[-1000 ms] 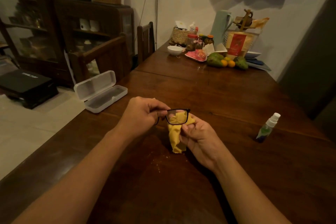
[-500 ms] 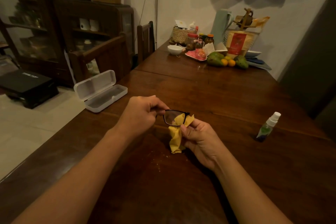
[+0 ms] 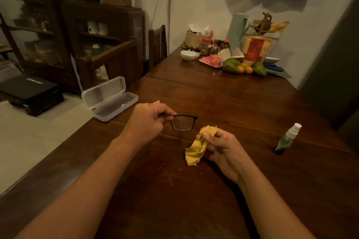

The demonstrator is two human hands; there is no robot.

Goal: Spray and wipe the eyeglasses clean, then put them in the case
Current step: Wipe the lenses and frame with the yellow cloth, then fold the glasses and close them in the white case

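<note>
While the left hand [image 3: 147, 120] pinches black-framed eyeglasses [image 3: 183, 123] above the wooden table [image 3: 233, 103], right hand [image 3: 221, 147] grips a yellow cloth [image 3: 196, 149] just beside, white case [image 3: 110, 99] lying open at left, spray bottle [image 3: 287, 139] holding green liquid at right, black box [image 3: 29, 91] lettering unreadable.

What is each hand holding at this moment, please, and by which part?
The left hand pinches the eyeglasses at one end of the frame; the right hand grips the yellow cloth near its upper end.

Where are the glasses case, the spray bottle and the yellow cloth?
glasses case [image 3: 115, 105]: head view, inside of the open tray.
spray bottle [image 3: 288, 138]: head view, middle of body.
yellow cloth [image 3: 196, 151]: head view, hanging lower part.
</note>
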